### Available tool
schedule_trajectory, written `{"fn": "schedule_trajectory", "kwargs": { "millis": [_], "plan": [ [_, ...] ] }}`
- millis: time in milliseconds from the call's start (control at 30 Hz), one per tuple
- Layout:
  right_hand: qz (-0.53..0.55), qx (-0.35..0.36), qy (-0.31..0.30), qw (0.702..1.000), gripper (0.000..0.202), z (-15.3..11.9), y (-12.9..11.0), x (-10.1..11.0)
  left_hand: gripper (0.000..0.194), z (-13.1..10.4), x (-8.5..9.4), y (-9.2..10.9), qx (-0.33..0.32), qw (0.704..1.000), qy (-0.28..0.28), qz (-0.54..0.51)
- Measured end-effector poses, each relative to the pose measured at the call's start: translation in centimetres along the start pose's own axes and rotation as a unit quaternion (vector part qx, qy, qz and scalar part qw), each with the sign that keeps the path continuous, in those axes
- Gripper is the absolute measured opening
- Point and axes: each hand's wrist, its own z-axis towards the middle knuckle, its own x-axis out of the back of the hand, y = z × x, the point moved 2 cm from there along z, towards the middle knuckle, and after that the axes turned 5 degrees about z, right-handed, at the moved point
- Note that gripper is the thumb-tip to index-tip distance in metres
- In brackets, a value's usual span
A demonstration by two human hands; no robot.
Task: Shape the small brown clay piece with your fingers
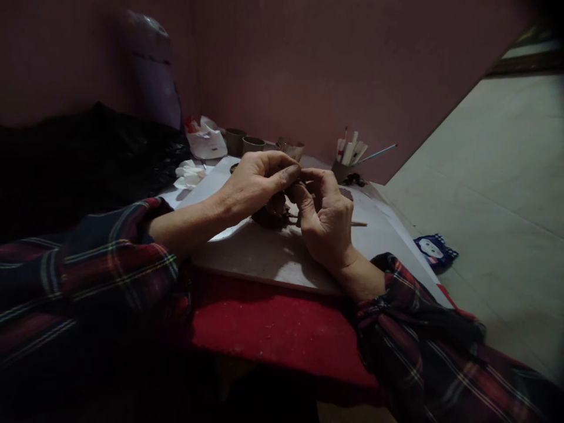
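Observation:
My left hand (259, 179) and my right hand (324, 208) meet above a white board (247, 252), their fingertips nearly touching. Both are closed in a pinch around a small dark brown piece (296, 187) between thumbs and forefingers; its shape is mostly hidden by the fingers. Directly beneath and behind the hands is a dark brown, lumpy mass (271, 217) on the board. A thin wooden stick (359, 224) pokes out to the right of my right hand.
Behind the board stand a dark cup (254, 144), a holder (341, 171) with pens and a blue stick, and a white bag (207, 141). Crumpled tissue (189, 174) and black plastic (88, 158) lie left. Red cloth (273, 329) covers the near edge.

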Motion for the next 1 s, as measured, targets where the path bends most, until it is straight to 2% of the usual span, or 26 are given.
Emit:
{"fn": "schedule_trajectory", "kwargs": {
  "millis": [100, 333, 500, 667, 800, 1000],
  "plan": [
    [-0.011, 0.009, -0.008, 1.000, 0.014, 0.02, -0.02, -0.08, 0.021, 0.04, 0.08, -0.04, 0.005, 1.000, -0.001, -0.001],
    [-0.027, -0.001, -0.014, 1.000, 0.010, -0.02, 0.09, -0.11, 0.012, -0.05, -0.09, 0.35, 0.021, 1.000, -0.001, -0.004],
    [-0.027, -0.011, -0.017, 0.999, 0.008, -0.07, 0.43, -0.10, 0.013, -0.13, -0.04, 0.07, 0.032, 0.999, -0.011, -0.004],
    [0.009, -0.010, -0.004, 1.000, 0.007, -0.11, 0.31, -0.06, 0.029, -0.13, 0.05, 0.15, -0.001, 1.000, -0.020, -0.001],
    [0.025, 0.010, 0.003, 1.000, 0.007, -0.10, 0.07, 0.03, 0.045, -0.17, -0.05, 0.43, -0.001, 1.000, -0.023, 0.003],
    [0.031, 0.038, 0.016, 0.999, 0.009, -0.02, 0.09, 0.09, 0.047, -0.17, -0.14, 0.44, 0.008, 0.999, -0.034, -0.016]
  ]
}}
